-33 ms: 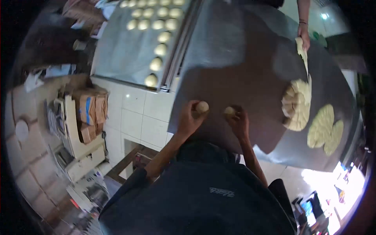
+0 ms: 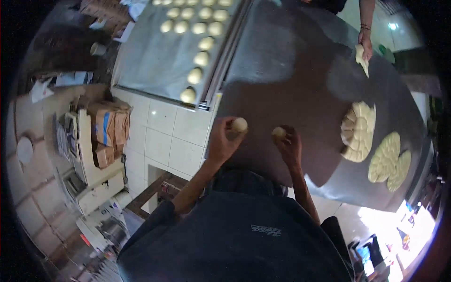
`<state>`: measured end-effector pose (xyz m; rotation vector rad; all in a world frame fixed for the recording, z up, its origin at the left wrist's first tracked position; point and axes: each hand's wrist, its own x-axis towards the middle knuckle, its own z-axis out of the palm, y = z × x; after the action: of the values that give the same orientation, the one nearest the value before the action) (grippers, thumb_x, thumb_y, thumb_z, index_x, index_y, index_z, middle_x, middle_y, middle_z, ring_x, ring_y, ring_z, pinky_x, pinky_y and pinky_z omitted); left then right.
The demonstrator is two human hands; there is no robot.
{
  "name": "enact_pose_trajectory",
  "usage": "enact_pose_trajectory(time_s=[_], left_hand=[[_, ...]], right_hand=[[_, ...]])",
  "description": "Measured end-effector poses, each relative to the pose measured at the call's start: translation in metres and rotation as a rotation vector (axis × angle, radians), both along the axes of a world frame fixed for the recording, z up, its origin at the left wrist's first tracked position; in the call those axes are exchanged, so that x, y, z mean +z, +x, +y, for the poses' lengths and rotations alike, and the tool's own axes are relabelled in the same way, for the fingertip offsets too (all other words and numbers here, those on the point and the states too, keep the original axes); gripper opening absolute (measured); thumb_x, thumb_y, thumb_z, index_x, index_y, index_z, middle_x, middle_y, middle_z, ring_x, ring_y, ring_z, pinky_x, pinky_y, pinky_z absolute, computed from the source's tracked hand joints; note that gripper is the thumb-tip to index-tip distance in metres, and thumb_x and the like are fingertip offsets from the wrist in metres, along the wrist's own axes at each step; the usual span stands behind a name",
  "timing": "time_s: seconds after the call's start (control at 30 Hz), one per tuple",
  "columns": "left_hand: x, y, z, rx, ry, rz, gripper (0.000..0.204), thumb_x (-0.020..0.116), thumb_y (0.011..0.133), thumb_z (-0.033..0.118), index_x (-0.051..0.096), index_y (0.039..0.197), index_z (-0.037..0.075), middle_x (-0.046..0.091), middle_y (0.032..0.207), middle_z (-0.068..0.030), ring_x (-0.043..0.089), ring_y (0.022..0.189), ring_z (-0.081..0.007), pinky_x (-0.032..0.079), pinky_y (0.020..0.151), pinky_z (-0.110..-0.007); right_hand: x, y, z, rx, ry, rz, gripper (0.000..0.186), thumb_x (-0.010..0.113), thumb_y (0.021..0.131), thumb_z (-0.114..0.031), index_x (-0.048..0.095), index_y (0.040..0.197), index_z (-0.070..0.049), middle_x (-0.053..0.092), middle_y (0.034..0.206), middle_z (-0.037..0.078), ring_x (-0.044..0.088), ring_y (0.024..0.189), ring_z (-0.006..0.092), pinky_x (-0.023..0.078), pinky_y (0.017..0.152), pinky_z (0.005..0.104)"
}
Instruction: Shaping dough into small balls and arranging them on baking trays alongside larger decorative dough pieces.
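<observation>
My left hand (image 2: 222,143) curls its fingers round a pale dough ball (image 2: 239,124) near the left edge of the dark metal table (image 2: 263,101). To the right of it, my right hand (image 2: 290,149) grips another dough ball (image 2: 279,132) between thumb and fingers. Both balls look smooth and round; their undersides are hidden. On the right side of the table lies a thick, sectioned dough mass (image 2: 358,136). Beside it sits a flatter dough piece with two lobes (image 2: 384,162).
A metal tray (image 2: 152,61) at the upper left carries rows of several dough balls. Across the table, another person's hand (image 2: 365,43) holds a torn dough strip (image 2: 361,61). Cardboard boxes (image 2: 109,127) stand on the left beyond the tiled floor (image 2: 162,127).
The other person's dough strip, stretched down to the dough mass before, now hangs apart from it. Both my hands keep their dough balls. The whole view has shifted slightly.
</observation>
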<state>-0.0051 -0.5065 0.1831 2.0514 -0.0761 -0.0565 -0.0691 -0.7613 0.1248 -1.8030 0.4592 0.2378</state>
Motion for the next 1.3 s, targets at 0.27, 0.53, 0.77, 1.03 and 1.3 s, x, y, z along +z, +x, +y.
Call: enact_pose_trajectory(time_s=[0.27,0.53,0.77,1.03,1.3], left_hand=[[0.035,0.107,0.16,0.213,0.336,-0.305,0.048,0.085,0.076,0.007,0.06,0.116,-0.002,0.062,0.105,-0.0162,0.065,0.092,-0.0309,0.055,0.079,-0.039],[-0.004,0.115,0.188,0.149,0.502,-0.14,0.079,0.083,0.08,0.032,0.042,0.142,0.005,0.051,0.129,-0.0171,0.048,0.122,-0.036,0.026,0.109,-0.057],[0.003,0.114,0.193,0.16,0.433,-0.162,0.075,0.08,0.082,0.037,0.046,0.141,0.006,0.052,0.129,-0.0155,0.046,0.125,-0.0347,0.026,0.11,-0.056],[0.007,0.114,0.188,0.134,0.464,-0.123,0.068,0.079,0.083,0.034,0.048,0.138,0.009,0.054,0.122,-0.0136,0.051,0.118,-0.032,0.03,0.106,-0.053],[0.014,0.096,0.179,0.158,0.423,-0.211,0.056,0.076,0.086,0.023,0.051,0.134,0.011,0.056,0.122,-0.0101,0.052,0.119,-0.027,0.03,0.105,-0.051]], right_hand=[[0.096,0.136,0.141,0.018,0.063,-0.174,0.048,0.082,0.084,-0.012,0.06,0.127,-0.008,0.056,0.123,0.014,0.064,0.112,0.0263,0.061,0.09,0.0365],[0.085,0.245,0.261,0.356,-0.191,-0.496,0.043,0.08,0.08,-0.004,0.062,0.119,-0.005,0.056,0.121,0.015,0.065,0.104,0.0314,0.059,0.089,0.0398],[0.096,0.258,0.281,0.497,-0.434,-0.592,0.05,0.078,0.079,-0.015,0.06,0.124,-0.006,0.058,0.121,0.017,0.057,0.111,0.0396,0.048,0.095,0.0506],[0.077,0.242,0.236,0.547,-0.546,-0.394,0.059,0.079,0.077,-0.027,0.059,0.131,-0.013,0.057,0.133,0.013,0.052,0.127,0.0321,0.027,0.103,0.0617],[0.07,0.236,0.239,0.466,-0.522,-0.465,0.059,0.081,0.075,-0.029,0.059,0.129,-0.017,0.064,0.121,0.008,0.061,0.119,0.0279,0.029,0.101,0.0524]])
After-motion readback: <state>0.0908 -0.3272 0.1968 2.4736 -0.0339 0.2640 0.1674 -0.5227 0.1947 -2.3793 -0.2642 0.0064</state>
